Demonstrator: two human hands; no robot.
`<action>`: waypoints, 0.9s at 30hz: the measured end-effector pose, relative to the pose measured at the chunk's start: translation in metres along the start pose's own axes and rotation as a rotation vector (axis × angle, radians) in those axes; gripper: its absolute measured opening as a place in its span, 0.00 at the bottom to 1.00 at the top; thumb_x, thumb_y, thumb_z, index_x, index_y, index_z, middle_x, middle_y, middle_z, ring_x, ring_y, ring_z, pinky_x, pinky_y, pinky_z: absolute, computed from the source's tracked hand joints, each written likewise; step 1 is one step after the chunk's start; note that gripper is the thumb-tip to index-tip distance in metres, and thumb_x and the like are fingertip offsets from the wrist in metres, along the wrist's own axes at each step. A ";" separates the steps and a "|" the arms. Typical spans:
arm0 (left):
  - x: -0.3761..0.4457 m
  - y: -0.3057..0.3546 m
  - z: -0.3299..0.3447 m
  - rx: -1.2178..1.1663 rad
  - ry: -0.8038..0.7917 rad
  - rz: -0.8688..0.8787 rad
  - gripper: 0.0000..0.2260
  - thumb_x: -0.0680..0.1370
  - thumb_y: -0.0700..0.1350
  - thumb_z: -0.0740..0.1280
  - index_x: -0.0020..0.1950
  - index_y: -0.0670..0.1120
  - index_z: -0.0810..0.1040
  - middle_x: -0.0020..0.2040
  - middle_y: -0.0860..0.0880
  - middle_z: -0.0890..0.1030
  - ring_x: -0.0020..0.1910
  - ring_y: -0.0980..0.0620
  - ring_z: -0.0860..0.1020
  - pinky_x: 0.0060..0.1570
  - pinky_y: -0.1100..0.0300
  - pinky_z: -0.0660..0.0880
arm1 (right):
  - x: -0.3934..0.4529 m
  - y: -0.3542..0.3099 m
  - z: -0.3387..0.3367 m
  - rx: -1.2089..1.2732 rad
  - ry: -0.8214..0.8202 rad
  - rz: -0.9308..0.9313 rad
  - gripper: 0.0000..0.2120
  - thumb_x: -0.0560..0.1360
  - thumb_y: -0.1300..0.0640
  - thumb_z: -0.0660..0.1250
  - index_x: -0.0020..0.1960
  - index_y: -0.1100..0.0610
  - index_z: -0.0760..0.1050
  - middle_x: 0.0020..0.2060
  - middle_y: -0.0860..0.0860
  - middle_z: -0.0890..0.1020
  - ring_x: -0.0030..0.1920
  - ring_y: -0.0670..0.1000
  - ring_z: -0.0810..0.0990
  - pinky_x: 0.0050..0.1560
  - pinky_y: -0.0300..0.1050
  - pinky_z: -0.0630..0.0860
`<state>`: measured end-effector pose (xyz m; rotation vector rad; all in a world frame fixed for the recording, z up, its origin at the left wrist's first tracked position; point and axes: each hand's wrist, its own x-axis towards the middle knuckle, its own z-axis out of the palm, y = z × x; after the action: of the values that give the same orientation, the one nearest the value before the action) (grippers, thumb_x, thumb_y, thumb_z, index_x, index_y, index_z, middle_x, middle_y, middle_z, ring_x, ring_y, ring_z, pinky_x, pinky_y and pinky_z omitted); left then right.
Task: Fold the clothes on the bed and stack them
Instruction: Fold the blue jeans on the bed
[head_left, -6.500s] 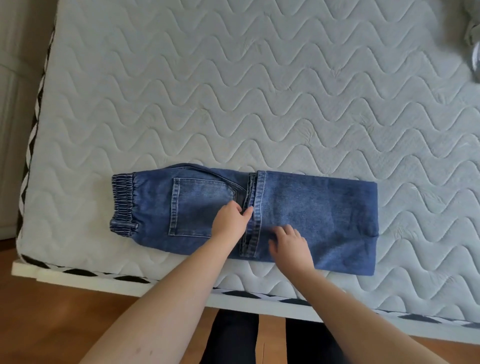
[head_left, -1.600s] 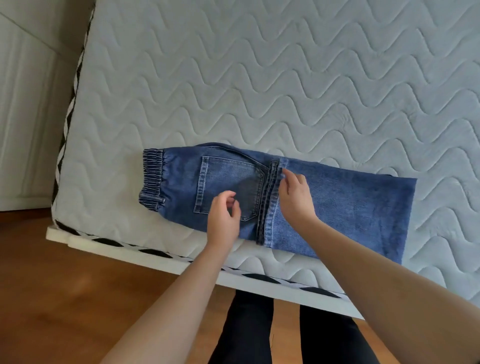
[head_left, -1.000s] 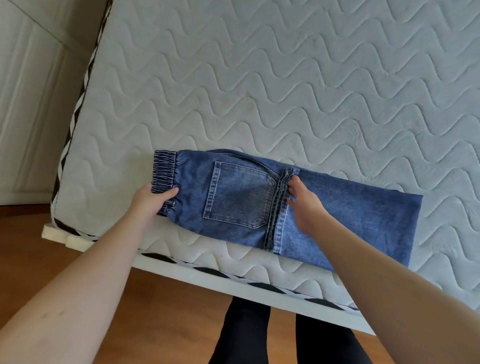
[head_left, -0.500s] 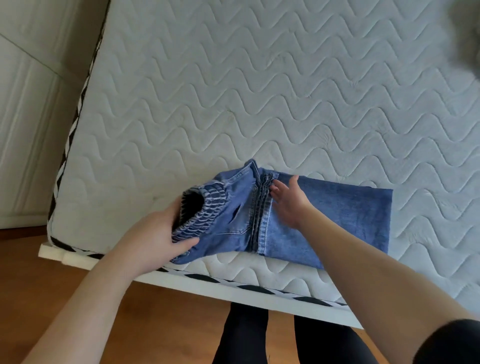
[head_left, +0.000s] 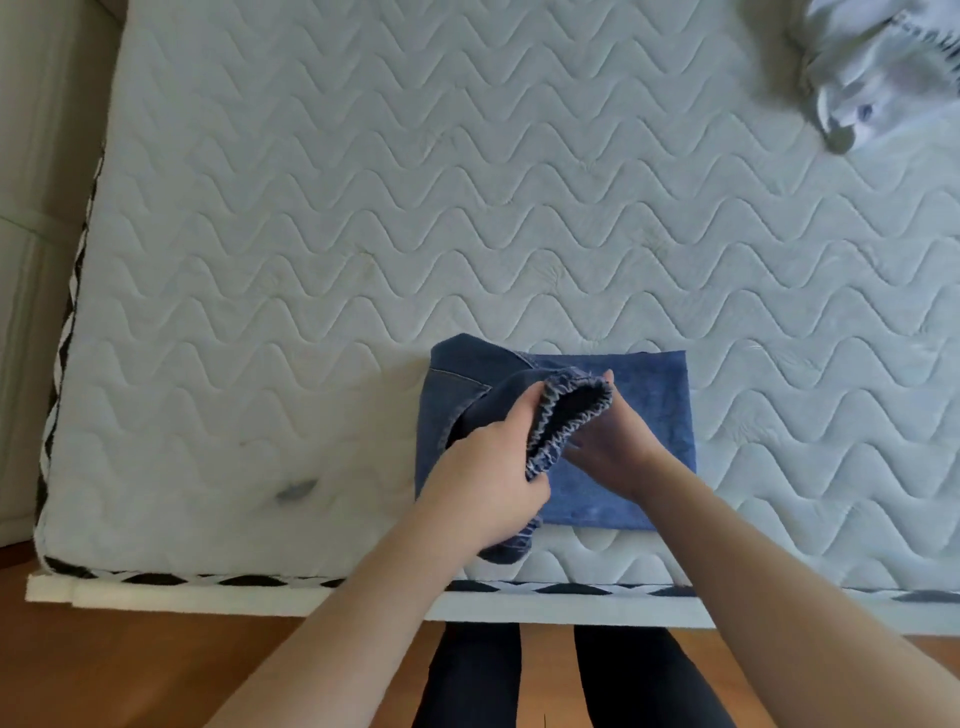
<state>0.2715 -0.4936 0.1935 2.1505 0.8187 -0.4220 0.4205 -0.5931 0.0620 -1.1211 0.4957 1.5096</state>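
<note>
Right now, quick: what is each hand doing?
Left hand: closed, gripping the elastic waistband end of the jeans, carrying it over the folded part.
Right hand: open, fingers straight, lying flat on the jeans under the waistband.

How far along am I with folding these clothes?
Partly done. The jeans already lie folded short near the mattress edge. In hand: your left hand grips the waistband end over them, right hand flat underneath. Left: the pale crumpled garment at the far corner; no stack yet.
</note>
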 end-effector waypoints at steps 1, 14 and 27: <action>0.013 0.010 0.018 0.033 -0.006 -0.009 0.38 0.77 0.48 0.65 0.76 0.66 0.43 0.57 0.50 0.82 0.50 0.47 0.81 0.47 0.55 0.75 | -0.008 -0.003 -0.011 0.001 -0.022 -0.015 0.24 0.86 0.55 0.41 0.76 0.71 0.54 0.74 0.65 0.62 0.58 0.32 0.74 0.56 0.29 0.70; 0.079 -0.007 0.112 -0.257 -0.306 0.003 0.34 0.80 0.46 0.65 0.79 0.61 0.51 0.70 0.52 0.75 0.68 0.53 0.73 0.70 0.56 0.68 | -0.017 -0.001 -0.051 -0.095 0.229 -0.224 0.33 0.62 0.30 0.71 0.61 0.46 0.76 0.53 0.51 0.85 0.54 0.52 0.84 0.52 0.50 0.80; 0.147 -0.099 0.031 0.302 0.060 0.206 0.30 0.80 0.53 0.66 0.78 0.45 0.62 0.76 0.45 0.67 0.75 0.46 0.63 0.76 0.51 0.53 | -0.029 0.003 -0.088 -0.369 0.140 -0.373 0.19 0.65 0.50 0.78 0.55 0.50 0.80 0.50 0.54 0.85 0.52 0.57 0.84 0.48 0.49 0.81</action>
<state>0.3123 -0.4080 0.0400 2.5092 0.5861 -0.3963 0.4478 -0.6800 0.0461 -1.5203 0.0879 1.2244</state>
